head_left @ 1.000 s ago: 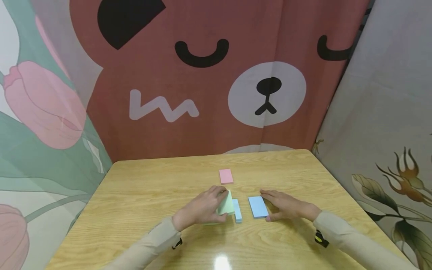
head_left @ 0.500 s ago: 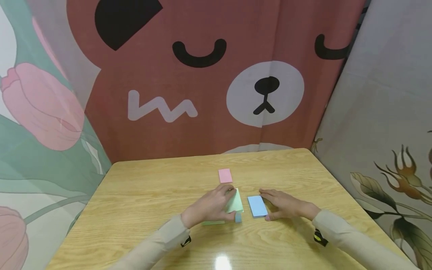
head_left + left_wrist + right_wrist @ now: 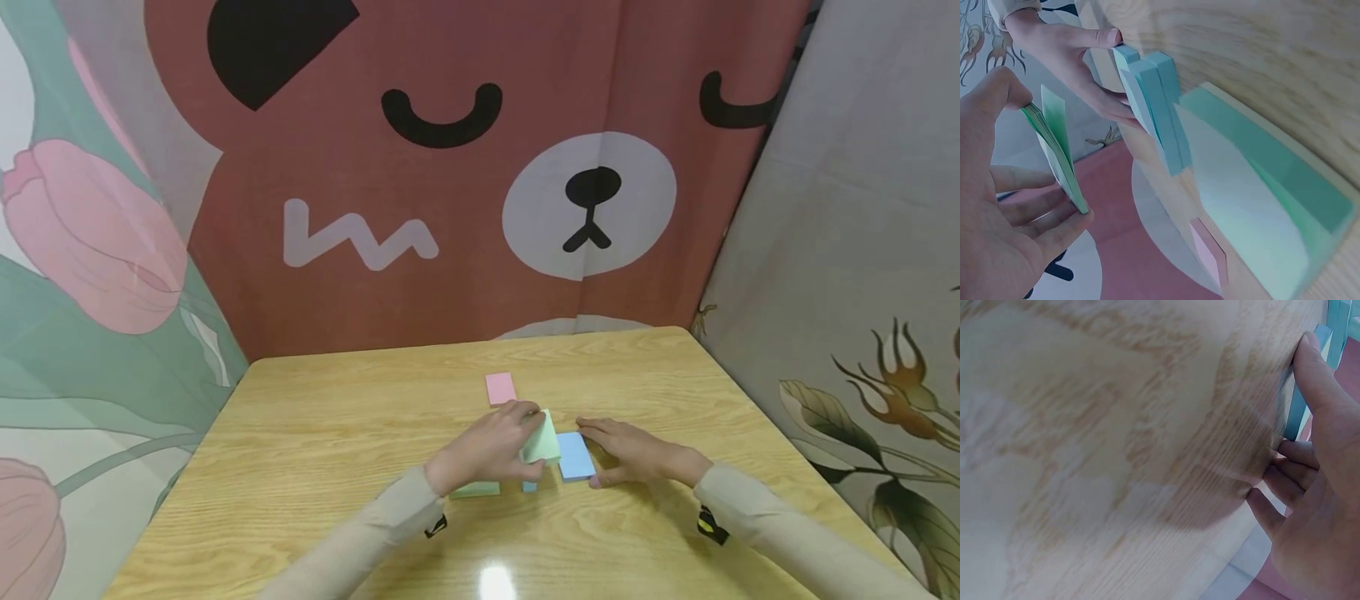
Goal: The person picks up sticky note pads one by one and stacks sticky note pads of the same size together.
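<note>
Between thumb and fingers, my left hand (image 3: 487, 450) holds a light green sticky note pad (image 3: 542, 443), raised above the table. Its leaves fan apart slightly in the left wrist view. Just right of it, a blue sticky note pad (image 3: 576, 458) lies flat. My right hand (image 3: 637, 454) spans this blue pad, thumb at the near corner and index finger at the far one. A second blue pad (image 3: 1169, 125) stands partly hidden under the left hand in the head view. Another green pad (image 3: 1241, 187) lies on the table behind the left hand.
A small pink sticky note pad (image 3: 500, 388) lies farther back on the wooden table (image 3: 337, 425). A curtain with a bear print (image 3: 450, 192) hangs behind the table, and patterned cloths hang at both sides.
My left hand has carried the green pad to the right, over the second blue pad and up to the flat blue one. My right hand has stayed at the blue pad.
</note>
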The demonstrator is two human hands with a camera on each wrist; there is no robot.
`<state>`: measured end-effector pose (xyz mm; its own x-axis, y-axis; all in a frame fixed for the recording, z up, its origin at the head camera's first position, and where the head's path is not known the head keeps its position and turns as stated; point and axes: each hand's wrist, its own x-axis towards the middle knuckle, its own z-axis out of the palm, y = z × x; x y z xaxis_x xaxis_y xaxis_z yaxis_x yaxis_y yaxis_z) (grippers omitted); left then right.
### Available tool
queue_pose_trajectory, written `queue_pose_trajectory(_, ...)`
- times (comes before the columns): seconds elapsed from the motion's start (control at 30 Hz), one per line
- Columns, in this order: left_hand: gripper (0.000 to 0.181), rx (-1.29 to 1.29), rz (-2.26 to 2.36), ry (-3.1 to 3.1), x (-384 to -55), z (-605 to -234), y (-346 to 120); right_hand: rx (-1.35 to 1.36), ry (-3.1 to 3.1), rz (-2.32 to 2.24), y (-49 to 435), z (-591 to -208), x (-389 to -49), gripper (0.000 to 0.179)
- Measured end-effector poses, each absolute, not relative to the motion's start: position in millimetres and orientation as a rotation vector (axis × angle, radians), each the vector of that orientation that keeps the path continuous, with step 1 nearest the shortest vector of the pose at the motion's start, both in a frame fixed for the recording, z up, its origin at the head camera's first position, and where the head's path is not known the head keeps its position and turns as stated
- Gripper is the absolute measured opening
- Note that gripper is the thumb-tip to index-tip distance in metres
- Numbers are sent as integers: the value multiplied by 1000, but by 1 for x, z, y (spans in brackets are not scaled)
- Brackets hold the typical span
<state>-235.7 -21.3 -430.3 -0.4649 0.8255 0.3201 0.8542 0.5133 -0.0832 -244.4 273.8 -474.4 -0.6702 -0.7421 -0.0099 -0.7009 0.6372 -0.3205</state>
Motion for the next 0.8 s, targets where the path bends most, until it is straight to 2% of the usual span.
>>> queue_pose_trajectory(0.8, 56, -1449, -69, -2409, -237, -442, 19, -1224, 2704, -479, 276, -478, -245, 87)
